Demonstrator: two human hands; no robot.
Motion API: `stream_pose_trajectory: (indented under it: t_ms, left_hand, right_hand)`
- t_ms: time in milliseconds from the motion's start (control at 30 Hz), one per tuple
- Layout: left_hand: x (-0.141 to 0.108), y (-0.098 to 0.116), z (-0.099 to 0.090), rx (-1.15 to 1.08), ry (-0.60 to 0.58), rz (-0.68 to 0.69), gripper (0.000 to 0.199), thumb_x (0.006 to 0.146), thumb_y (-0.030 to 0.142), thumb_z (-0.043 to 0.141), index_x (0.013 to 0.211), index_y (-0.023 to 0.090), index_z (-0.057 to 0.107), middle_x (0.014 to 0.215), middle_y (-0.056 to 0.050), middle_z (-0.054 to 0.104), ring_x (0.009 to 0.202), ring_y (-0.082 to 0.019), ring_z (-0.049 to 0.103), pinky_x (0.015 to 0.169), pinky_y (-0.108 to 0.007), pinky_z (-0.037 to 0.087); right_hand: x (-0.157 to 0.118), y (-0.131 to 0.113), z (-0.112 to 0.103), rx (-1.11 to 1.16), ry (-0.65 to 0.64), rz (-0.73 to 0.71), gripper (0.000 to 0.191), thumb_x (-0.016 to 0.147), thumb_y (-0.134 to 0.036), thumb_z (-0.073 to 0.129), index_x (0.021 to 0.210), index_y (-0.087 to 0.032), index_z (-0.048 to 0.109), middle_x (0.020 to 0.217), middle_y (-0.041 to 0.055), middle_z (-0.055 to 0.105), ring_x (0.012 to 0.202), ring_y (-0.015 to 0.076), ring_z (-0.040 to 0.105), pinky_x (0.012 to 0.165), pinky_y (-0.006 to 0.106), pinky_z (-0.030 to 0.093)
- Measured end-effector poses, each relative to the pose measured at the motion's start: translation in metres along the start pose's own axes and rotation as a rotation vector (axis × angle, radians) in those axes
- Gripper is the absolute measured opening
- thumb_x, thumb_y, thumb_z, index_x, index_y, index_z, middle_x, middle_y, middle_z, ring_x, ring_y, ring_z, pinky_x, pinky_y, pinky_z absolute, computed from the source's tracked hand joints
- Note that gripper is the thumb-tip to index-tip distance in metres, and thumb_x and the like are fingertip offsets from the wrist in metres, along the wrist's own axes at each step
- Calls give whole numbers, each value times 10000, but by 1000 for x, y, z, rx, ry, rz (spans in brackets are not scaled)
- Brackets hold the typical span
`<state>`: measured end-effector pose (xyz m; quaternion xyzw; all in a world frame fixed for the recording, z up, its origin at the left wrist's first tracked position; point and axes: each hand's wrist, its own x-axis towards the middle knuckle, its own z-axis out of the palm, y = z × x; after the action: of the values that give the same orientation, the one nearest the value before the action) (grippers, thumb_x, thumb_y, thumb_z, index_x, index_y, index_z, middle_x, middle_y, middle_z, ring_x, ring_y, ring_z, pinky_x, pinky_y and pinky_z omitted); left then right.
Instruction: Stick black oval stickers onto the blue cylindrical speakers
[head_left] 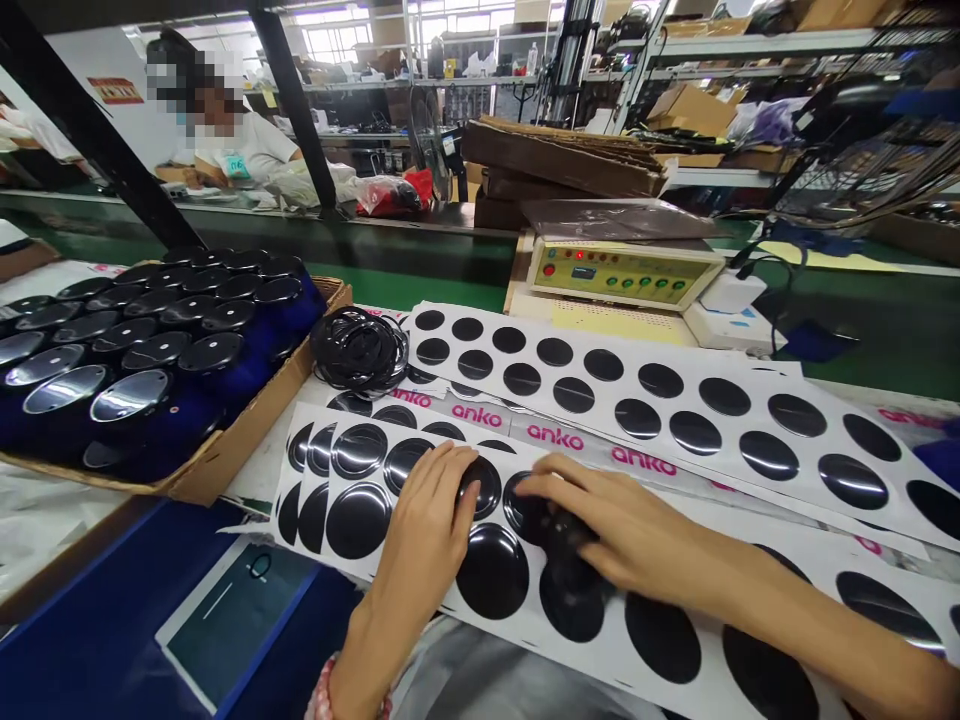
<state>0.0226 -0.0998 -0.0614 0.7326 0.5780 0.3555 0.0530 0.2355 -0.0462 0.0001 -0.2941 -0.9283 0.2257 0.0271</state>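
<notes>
White sheets (525, 630) carrying rows of round black stickers (492, 572) lie in front of me. My left hand (435, 510) rests on the top sheet, its thumb apart from the fingers, beside a black disc in the upper row; nothing is seen held in it. To its right, my right hand (592, 520) is curled over a dark, blurred object (566, 550) above the stickers, with its fingers bent round it. What that object is cannot be made out. A loose pile of thin black rings (360, 350) sits beyond the sheets.
A cardboard box (217, 460) of dark blue round containers (135, 395) stands at the left. Another sticker sheet (600, 390) lies farther back, near a control box (622, 275) with lights. Stacked flat cardboard (562, 160) is behind it. A person (255, 140) sits across the bench.
</notes>
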Motion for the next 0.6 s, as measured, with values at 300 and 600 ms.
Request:
stream_pose_trajectory:
  t_ms: [300,600]
  left_hand:
    - [-5,-6,6,-33,-22,-96,263,928,207,478,1189,238,493,1208,-15,607,1210,-181,492,1081,-414,374]
    - [-6,-2,8,-77,-31,-118,257,935,204,452,1187,230,502,1202,-42,612,1216,-211,496,1078,-471,374]
  right_hand:
    - [48,19,11,85,4,-100,440,522,16,434,912,-178,491,905,53,505,897,215,453,757,340,418]
    - [2,18,-14,171,3,-51,351,566,69,387,766,-219,403,798,18,503,789,182,466,675,307,399]
